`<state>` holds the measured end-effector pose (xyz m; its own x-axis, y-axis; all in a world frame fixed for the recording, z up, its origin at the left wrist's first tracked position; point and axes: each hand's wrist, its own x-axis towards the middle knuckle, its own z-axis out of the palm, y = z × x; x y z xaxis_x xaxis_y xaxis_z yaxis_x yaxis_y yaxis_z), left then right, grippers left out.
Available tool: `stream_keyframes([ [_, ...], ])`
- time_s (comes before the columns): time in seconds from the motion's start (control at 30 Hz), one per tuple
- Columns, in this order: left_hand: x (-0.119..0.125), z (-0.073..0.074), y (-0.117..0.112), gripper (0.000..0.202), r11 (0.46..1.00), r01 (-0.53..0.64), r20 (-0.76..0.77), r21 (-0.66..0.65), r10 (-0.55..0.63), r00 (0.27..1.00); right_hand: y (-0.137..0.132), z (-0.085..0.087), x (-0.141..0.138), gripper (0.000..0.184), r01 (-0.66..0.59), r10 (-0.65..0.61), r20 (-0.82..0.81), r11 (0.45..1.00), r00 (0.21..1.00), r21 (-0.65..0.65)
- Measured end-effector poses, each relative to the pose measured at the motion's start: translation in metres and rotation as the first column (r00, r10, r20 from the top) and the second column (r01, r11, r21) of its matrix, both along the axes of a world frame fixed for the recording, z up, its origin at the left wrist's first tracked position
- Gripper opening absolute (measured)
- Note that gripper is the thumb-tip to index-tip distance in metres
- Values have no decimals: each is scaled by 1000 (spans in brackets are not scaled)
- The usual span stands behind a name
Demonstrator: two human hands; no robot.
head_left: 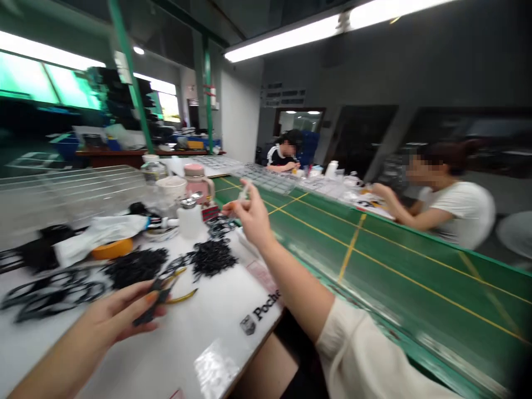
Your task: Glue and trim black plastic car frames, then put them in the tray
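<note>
Left hand (112,313) has its fingers loosely curled around a narrow dark piece (150,303), with small yellow-handled pliers (182,297) right against it, though the blur means I can't tell if those are one tool. Right hand (253,217) is raised over the bench, its fingertips (235,206) pinching a small clear piece (245,191), too blurred to identify. My guess is that the clear piece is light and possibly brittle, so I'd hold it gently by one end, and the dark piece looks stiff enough to grip around the middle. Below them, a white bench top (218,346) holds two heaps of little black parts (135,267) that look light and likely to tangle, plus black loops (54,293), an orange tape roll (112,248) and a white bottle (190,220) with a metal cap. Along the right runs a green conveyor belt (394,266) with yellow lines, and a co-worker (451,208) in a white tee sits across it. Another person (285,155) works farther down, under long ceiling lights (282,39).
</note>
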<state>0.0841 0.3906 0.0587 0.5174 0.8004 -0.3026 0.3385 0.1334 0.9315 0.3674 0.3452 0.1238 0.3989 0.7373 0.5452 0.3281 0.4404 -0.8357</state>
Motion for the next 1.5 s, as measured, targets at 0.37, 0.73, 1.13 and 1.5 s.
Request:
stream_keyframes([
  [0.37, 3, 13, -14, 45, 998, 48, 150, -42, -41, 988, -13, 19, -75, 24, -523, 604, -347, 796, 717, 304],
  [0.73, 11, 2, -20, 55, 997, 8, 131, 79, -18, 991, -28, -6, -81, 44, -718, 720, -353, 677, 598, 164],
  [1.13, 13, 5, -23, 52, 994, 16, 125, 105, -29, 992, -28, -11, -84, 38, -726, 723, -357, 670, 592, 155],
  [1.5, 14, 10, -24, 53, 996, 43, 140, 81, -54, 989, -25, -14, -86, 34, -762, 776, -329, 614, 537, 206],
])
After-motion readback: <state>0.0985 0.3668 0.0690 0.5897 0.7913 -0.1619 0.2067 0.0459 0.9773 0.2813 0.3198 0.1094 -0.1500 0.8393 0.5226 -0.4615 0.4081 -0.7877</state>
